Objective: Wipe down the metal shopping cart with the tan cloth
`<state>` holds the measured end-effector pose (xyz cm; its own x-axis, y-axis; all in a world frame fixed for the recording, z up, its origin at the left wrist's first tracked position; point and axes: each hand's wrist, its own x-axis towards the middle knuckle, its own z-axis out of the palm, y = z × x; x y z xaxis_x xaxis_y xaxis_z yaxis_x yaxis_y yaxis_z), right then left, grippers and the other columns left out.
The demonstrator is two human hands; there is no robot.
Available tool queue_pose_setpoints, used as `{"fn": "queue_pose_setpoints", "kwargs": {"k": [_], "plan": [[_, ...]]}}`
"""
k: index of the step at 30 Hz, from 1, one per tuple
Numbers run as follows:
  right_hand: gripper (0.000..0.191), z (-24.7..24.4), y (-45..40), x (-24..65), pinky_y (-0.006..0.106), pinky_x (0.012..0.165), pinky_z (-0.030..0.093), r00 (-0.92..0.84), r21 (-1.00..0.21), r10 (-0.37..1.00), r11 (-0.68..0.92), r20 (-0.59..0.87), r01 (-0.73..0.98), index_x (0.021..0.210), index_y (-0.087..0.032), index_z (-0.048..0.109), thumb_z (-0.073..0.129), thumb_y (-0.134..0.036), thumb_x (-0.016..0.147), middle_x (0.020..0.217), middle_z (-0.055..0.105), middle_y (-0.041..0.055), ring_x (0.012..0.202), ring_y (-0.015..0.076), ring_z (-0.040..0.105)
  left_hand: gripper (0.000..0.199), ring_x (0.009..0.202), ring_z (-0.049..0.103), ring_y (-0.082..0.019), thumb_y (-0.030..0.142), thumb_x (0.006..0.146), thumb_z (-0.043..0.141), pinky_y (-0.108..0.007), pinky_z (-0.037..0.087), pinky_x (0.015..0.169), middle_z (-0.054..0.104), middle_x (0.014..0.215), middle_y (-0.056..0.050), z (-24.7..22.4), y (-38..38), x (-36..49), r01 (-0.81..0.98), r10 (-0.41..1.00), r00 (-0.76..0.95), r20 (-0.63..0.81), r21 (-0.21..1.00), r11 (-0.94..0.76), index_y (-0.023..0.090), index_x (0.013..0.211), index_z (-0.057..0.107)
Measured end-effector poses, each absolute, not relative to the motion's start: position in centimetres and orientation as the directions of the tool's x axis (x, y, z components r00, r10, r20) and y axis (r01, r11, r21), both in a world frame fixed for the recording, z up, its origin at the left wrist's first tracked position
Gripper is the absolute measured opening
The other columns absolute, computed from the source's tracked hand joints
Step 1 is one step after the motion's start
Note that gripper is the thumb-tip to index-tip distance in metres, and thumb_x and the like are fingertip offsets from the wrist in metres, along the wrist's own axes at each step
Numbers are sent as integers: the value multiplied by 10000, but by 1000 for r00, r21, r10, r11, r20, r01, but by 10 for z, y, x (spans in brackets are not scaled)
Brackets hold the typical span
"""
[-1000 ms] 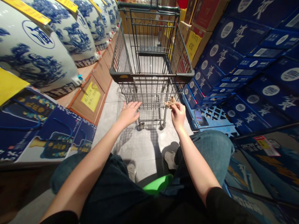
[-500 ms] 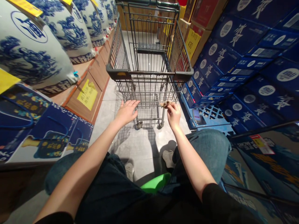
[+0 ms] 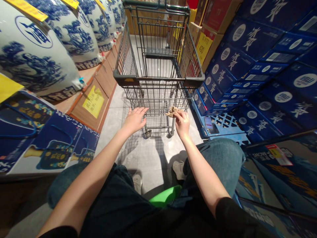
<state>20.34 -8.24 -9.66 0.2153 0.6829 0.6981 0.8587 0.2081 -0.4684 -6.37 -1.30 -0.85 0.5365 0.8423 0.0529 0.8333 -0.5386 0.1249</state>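
A dark metal shopping cart (image 3: 158,81) stands straight in front of me, its lower front wires nearest my hands. At the left of those wires is my left hand (image 3: 135,119), palm down with the fingers spread and nothing held. My right hand (image 3: 182,124) pinches a crumpled, brownish cloth (image 3: 172,111) against or just before the wires on the right. Whether the cloth touches the wire cannot be made out.
Large blue-and-white jars (image 3: 34,56) line a wooden shelf (image 3: 86,109) at the left. Stacked blue boxes (image 3: 230,59) and a blue pallet (image 3: 223,124) are on the right. A green seat (image 3: 165,195) shows between my legs.
The cloth and my right hand have shifted slightly left along the wires, and more of the cloth shows. My left hand has hardly moved.
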Motion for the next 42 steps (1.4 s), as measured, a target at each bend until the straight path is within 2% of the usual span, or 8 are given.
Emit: {"fn": "queue_pose_setpoints", "kwargs": {"k": [3,8,14,19,24,30,36,42], "plan": [[332,-99,-79,201,515,1084,545,191,-449,649,258,736,855,1082,-254,811,524,-112,995,1186,748,118,1182,287,607,641,1567,473,-355,279,1012,469,-638,272,1355,535,1666,-141,-8,-14,-64,831,840,538,62,127,-542,173,1644,474],[346,-106,-77,195,454,981,568,175,-438,677,238,715,867,953,-234,807,509,-62,980,1051,732,112,1110,280,606,638,1571,464,-355,274,1014,459,-633,260,1361,529,1671,-139,-7,-14,-64,834,845,531,58,139,-534,168,1642,475],[329,-102,-76,194,465,1031,544,142,-422,665,282,734,862,1058,-255,808,551,-66,976,1157,735,103,1138,277,592,640,1572,458,-355,279,1012,451,-637,258,1358,525,1673,-142,-7,-14,-64,835,847,530,51,147,-531,164,1641,474],[349,-103,-76,189,445,980,560,156,-449,713,244,684,859,1001,-247,815,526,-53,971,1074,733,95,1094,268,605,640,1577,452,-348,287,1016,448,-622,246,1367,522,1676,-137,-6,-14,-62,841,853,520,37,149,-520,172,1646,469],[346,-96,-75,184,445,1005,545,106,-386,676,279,730,880,1109,-245,813,526,-88,998,1174,731,115,1129,274,592,635,1572,458,-352,288,1018,450,-632,254,1363,528,1671,-138,-7,-14,-63,841,853,520,47,150,-521,172,1641,477],[382,-99,-74,174,422,974,555,108,-422,774,218,624,880,1116,-264,805,502,-69,988,1103,726,91,1113,273,569,628,1562,475,-351,287,1018,462,-636,261,1361,545,1657,-139,-10,-13,-64,838,851,521,60,153,-524,177,1636,486],[377,-97,-71,167,435,1009,563,68,-344,688,272,722,899,1155,-267,804,494,-101,1017,1177,726,95,1133,268,585,622,1573,461,-352,288,1022,457,-632,247,1366,535,1666,-137,-9,-14,-63,840,854,517,67,154,-520,181,1633,492],[367,-104,-68,163,425,1002,559,92,-430,760,259,643,865,1092,-255,815,506,-81,999,1106,730,93,1120,264,585,632,1578,453,-346,288,1017,447,-632,240,1368,526,1674,-134,-9,-14,-63,837,853,518,61,170,-521,183,1639,483]]}}
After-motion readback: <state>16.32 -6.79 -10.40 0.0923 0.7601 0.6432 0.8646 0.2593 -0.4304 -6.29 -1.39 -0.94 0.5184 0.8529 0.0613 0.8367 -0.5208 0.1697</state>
